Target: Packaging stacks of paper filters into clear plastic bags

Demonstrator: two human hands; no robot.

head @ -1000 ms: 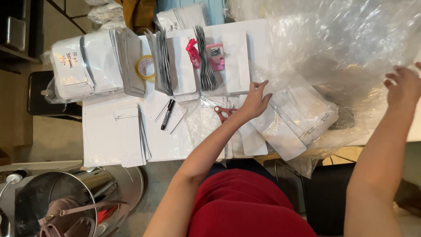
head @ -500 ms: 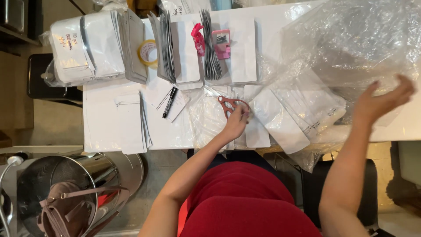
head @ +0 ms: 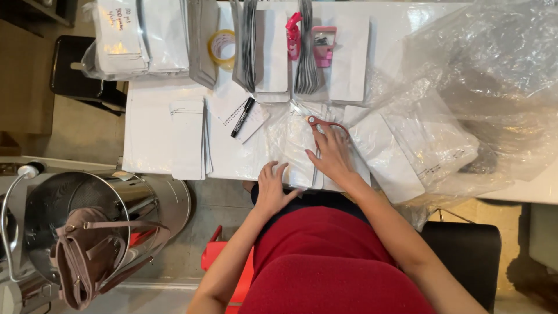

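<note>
My left hand [head: 273, 186] lies flat with fingers spread on a clear-wrapped white packet [head: 296, 148] at the near edge of the white table [head: 148, 128]. My right hand [head: 332, 156] rests palm down on the white packets just to its right. Its fingertips lie just below the red-handled scissors [head: 326, 122], and I cannot tell whether they touch. Neither hand grips anything. More flat white packets [head: 386, 154] fan out to the right, partly under a large crumpled clear plastic bag [head: 494, 87].
A black marker [head: 242, 117] lies on a spiral notepad [head: 254, 123]. Behind are stacks of white envelopes [head: 273, 52], a yellow tape roll [head: 222, 47] and pink items [head: 324, 45]. A steel bin [head: 157, 203] with a brown handbag [head: 87, 256] stands at the left. A black chair [head: 465, 250] is under me.
My right hand has left the plastic bag and come in onto the packets by the scissors. My left hand has drawn back from the scissors to the near table edge.
</note>
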